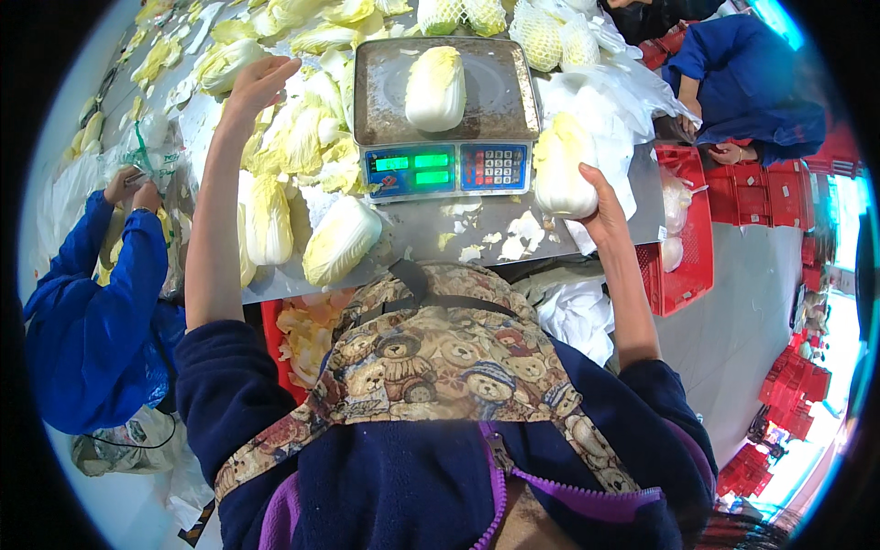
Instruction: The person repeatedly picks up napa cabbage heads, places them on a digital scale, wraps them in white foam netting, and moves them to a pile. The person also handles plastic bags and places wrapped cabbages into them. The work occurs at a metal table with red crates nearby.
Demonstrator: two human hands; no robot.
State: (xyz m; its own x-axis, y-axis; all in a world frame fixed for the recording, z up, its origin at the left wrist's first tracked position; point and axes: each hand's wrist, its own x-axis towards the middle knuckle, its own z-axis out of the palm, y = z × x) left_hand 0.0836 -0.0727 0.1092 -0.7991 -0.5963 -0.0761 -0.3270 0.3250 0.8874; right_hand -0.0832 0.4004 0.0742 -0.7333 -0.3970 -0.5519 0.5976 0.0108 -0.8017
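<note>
My right hand [606,203] grips a trimmed napa cabbage [565,165] by its white base end, beside the right edge of a digital scale [378,117]. Another napa cabbage [436,89] lies on the scale's metal pan, and the green displays [410,168] are lit. My left hand [260,84] is raised left of the scale, fingers close together, near a leafy napa cabbage [230,65]; whether it holds anything is hidden. Loose cabbage leaves [295,141] are heaped below and right of that hand. Two more cabbages, one upright [269,220] and one tilted [342,240], rest near the table's front edge.
Net-wrapped cabbages [536,38] and white plastic bags [584,89] lie right of the scale. A red crate [691,275] stands off the table's right edge. People in blue sleeves work at left [103,275] and right [742,75]. Leaves fill a container [309,330] below.
</note>
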